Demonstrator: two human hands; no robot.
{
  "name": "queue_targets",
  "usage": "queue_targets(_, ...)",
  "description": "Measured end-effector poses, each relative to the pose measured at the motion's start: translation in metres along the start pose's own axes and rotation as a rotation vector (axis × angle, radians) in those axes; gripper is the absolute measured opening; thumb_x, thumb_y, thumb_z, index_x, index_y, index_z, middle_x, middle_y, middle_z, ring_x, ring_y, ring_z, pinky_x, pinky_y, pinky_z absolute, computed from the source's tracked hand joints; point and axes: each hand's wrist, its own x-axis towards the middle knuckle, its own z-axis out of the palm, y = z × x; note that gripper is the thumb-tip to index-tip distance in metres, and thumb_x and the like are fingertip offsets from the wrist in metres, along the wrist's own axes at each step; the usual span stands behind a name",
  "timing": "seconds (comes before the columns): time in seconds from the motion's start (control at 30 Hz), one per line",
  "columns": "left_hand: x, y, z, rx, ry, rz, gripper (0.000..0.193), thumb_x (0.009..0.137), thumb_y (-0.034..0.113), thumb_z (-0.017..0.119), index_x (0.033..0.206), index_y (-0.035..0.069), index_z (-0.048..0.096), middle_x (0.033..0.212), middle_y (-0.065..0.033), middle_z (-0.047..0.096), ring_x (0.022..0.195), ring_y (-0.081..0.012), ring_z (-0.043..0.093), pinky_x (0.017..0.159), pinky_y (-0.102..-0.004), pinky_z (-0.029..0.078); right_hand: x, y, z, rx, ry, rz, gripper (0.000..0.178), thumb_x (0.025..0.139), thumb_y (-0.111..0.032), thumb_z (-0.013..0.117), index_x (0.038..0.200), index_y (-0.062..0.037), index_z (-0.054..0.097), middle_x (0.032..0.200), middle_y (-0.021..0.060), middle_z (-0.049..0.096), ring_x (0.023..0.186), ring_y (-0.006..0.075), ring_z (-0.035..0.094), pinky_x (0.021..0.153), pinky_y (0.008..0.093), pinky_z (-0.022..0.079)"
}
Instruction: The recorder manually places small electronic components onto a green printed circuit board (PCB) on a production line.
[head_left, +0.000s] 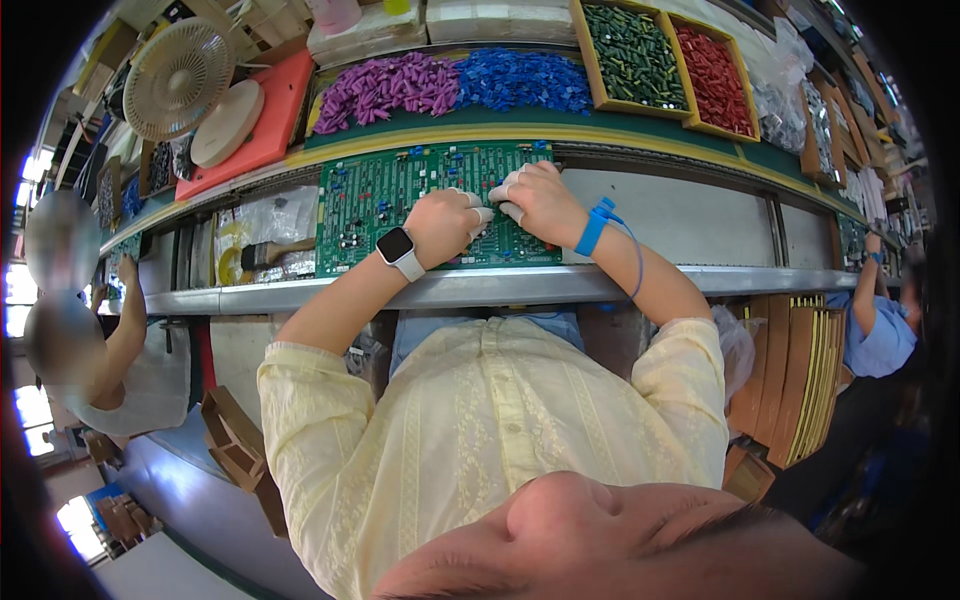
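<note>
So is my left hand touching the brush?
Apart: in the head view, the green circuit board shows between the left hand and the brush.

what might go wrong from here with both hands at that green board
The left hand and right hand are close together over the crowded green board, so they could knock or bend the small components. A cord from the blue wrist strap hangs beside the right forearm and might snag on the metal rail. The purple parts and blue parts lie in loose piles side by side, so a careless reach could mix them.
</note>
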Motion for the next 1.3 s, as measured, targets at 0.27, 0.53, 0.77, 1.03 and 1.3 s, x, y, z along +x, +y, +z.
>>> queue_targets(0.27, -0.07, 0.001, -0.067, -0.061, 0.251, -0.376, 0.024, 0.075, 0.016, 0.065, 0.098, 0.009, 0.065, 0.08, -0.0111, 0.063, 0.073, -0.0274, 0.06, 0.064, -0.0354, 0.049, 0.003, 0.005, 0.004, 0.038, -0.023, 0.039, 0.013, 0.075, -0.014, 0.062, 0.087, -0.0121, 0.065, 0.085, 0.0037, 0.063, 0.085, 0.0222, 0.054, 0.082, 0.0379, 0.033)
queue_targets(0.53, -0.219, -0.009, -0.095, -0.005, 0.333, -0.923, 0.022, 0.076, 0.013, 0.064, 0.095, 0.003, 0.065, 0.076, -0.0164, 0.063, 0.062, -0.0264, 0.061, 0.06, -0.0334, 0.048, 0.008, 0.001, 0.003, 0.0, 0.004, 0.039, 0.009, 0.075, -0.015, 0.061, 0.081, -0.0114, 0.067, 0.079, 0.003, 0.062, 0.081, 0.0202, 0.055, 0.082, 0.0366, 0.034)
queue_targets(0.77, -0.313, -0.017, -0.077, 0.374, -0.144, -1.315, 0.018, 0.073, 0.014, 0.06, 0.085, 0.002, 0.065, 0.079, -0.0186, 0.063, 0.073, -0.0323, 0.062, 0.067, -0.0407, 0.049, 0.01, -0.007, 0.003, -0.034, 0.004, -0.048, 0.008, 0.073, -0.014, 0.064, 0.08, -0.0103, 0.065, 0.075, 0.0029, 0.061, 0.079, 0.0208, 0.055, 0.079, 0.0369, 0.035)
queue_targets(1.03, -0.341, -0.03, -0.014, 0.268, -0.425, -1.349, 0.016, 0.073, 0.013, 0.054, 0.083, 0.004, 0.065, 0.089, -0.0172, 0.063, 0.083, -0.0332, 0.061, 0.074, -0.0426, 0.049, -0.002, -0.02, -0.019, -0.116, 0.065, -0.07, 0.026, 0.071, -0.013, 0.067, 0.096, -0.0099, 0.064, 0.075, 0.0033, 0.058, 0.076, 0.0215, 0.053, 0.078, 0.036, 0.037)
queue_targets(1.3, -0.35, -0.044, 0.009, 0.321, -0.548, -1.327, 0.02, 0.078, 0.015, 0.048, 0.085, 0.006, 0.064, 0.094, -0.0176, 0.063, 0.088, -0.0321, 0.061, 0.075, -0.0419, 0.049, -0.155, -0.019, -0.097, 0.646, -0.118, 0.729, 0.016, 0.079, -0.005, 0.06, 0.094, -0.0001, 0.062, 0.085, 0.0059, 0.062, 0.078, 0.0124, 0.057, 0.071, 0.026, 0.045)
